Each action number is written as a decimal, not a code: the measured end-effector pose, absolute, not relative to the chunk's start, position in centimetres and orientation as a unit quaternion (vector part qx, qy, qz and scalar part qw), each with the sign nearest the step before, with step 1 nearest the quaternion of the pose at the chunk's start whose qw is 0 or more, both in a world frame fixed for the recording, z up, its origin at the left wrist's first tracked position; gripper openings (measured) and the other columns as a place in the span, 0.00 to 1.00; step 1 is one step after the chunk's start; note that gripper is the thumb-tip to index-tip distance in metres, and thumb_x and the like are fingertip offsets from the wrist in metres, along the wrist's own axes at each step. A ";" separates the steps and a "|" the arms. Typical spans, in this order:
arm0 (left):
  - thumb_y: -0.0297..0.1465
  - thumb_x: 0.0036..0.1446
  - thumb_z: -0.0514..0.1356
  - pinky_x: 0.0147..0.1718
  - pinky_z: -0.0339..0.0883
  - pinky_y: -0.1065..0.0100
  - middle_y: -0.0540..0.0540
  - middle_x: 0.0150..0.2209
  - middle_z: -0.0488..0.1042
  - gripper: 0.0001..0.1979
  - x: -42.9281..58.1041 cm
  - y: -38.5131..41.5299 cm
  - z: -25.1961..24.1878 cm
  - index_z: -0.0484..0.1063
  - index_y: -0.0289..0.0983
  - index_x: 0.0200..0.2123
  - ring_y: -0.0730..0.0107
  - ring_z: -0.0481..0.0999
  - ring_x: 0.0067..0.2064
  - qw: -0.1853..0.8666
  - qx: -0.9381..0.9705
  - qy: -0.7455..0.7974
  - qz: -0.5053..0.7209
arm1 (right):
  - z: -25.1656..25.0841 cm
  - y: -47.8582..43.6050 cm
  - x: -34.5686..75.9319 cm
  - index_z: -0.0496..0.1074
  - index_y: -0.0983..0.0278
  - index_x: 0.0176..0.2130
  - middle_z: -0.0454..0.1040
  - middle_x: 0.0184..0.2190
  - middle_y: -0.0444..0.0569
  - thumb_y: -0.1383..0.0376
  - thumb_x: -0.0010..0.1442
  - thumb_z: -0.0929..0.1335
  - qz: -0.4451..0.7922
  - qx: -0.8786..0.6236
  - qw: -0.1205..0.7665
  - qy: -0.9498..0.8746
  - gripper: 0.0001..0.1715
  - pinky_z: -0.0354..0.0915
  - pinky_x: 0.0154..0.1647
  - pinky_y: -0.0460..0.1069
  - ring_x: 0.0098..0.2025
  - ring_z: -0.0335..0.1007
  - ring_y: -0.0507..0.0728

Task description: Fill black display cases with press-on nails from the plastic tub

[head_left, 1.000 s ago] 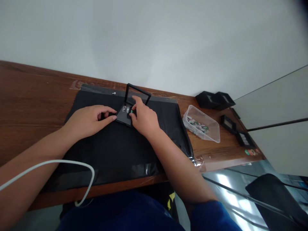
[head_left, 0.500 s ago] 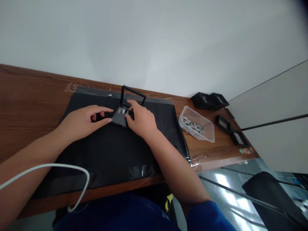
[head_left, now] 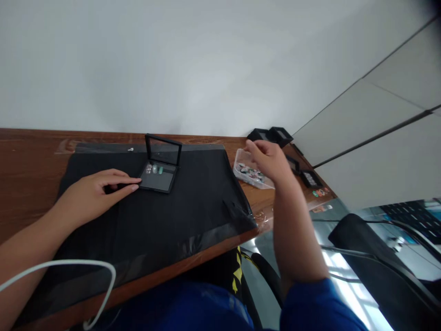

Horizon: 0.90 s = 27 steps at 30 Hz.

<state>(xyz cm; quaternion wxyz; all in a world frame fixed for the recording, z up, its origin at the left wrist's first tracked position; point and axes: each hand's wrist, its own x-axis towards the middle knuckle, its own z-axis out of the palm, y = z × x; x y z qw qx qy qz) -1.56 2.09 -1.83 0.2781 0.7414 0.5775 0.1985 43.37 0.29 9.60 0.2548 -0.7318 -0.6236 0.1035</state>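
Note:
A small black case point(head_left: 159, 176) with its clear-windowed lid raised lies on a black mat point(head_left: 172, 216). Three small pieces, pale and green, sit along its far inner edge. My left hand point(head_left: 93, 193) rests on the mat with thumb and forefinger pinching the case's left edge. My right hand point(head_left: 270, 158) hovers over a clear plastic tub point(head_left: 251, 174) of small green and white pieces, fingers loosely curled with nothing visible in them.
The mat covers a brown wooden desk point(head_left: 31, 151) against a white wall. Several black cases point(head_left: 272, 134) stand and lie beyond the tub, with a few coloured pieces point(head_left: 319, 192) near the desk's right end. A white cable point(head_left: 69, 266) loops at front left.
My right hand has left the open case and swung right to above the plastic tub. The view has turned right. My left hand stays at the case's edge.

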 end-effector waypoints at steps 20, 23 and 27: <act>0.70 0.58 0.67 0.47 0.73 0.58 0.54 0.55 0.87 0.31 -2.0 2.5 -2.8 0.90 0.58 0.50 0.52 0.80 0.46 0.266 0.750 0.566 0.216 | 6.2 1.6 50.6 0.89 0.50 0.62 0.88 0.62 0.57 0.62 0.73 0.73 0.035 -0.751 -0.134 -0.645 0.22 0.75 0.60 0.55 0.62 0.85 0.68; 0.76 0.52 0.63 0.45 0.73 0.58 0.49 0.56 0.87 0.41 -2.3 3.0 -3.2 0.91 0.53 0.50 0.53 0.80 0.46 0.267 0.750 0.574 0.193 | 6.2 2.0 50.7 0.86 0.47 0.66 0.90 0.58 0.51 0.60 0.72 0.75 0.051 -0.737 -0.140 -0.659 0.25 0.75 0.57 0.52 0.58 0.87 0.65; 0.73 0.52 0.61 0.47 0.73 0.58 0.45 0.59 0.85 0.44 -2.7 3.4 -3.6 0.90 0.48 0.54 0.53 0.80 0.47 0.274 0.756 0.566 0.180 | 5.9 2.7 50.3 0.83 0.46 0.70 0.89 0.60 0.47 0.59 0.74 0.74 0.081 -0.721 -0.134 -0.675 0.28 0.75 0.53 0.49 0.53 0.87 0.62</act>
